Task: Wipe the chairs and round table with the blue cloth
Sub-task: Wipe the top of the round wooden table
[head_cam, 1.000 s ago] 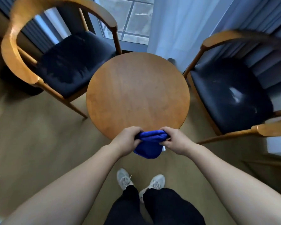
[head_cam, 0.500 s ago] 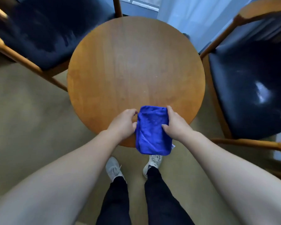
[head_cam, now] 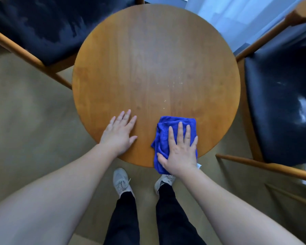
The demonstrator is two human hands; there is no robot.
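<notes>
**View from the head camera, looking down.** The right hand (head_cam: pixel 179 151) lies flat with its fingers straight and slightly spread, pressing the blue cloth (head_cam: pixel 163 131) onto the round table (head_cam: pixel 148 59). Nothing is pinched or gripped; the palm and fingers alone pin the fabric. The cloth sits folded on the near right part of the tabletop, its lower end hanging past the rim, which suggests a stroke beginning at the near edge. The left hand (head_cam: pixel 119 135) rests palm-down on bare wood near the cloth but apart from it, fingers extended and holding nothing, probably to brace the body and steady the table against the push. Pale specks (head_cam: pixel 166 98) lie on the wood ahead of the cloth, in the likely path of the wipe. A chair (head_cam: pixel 42 29) at the far left and a second chair (head_cam: pixel 281 96) at the right, both with dark seats, stand close to the table. Neither is touched, and whether either has been wiped cannot be told
</notes>
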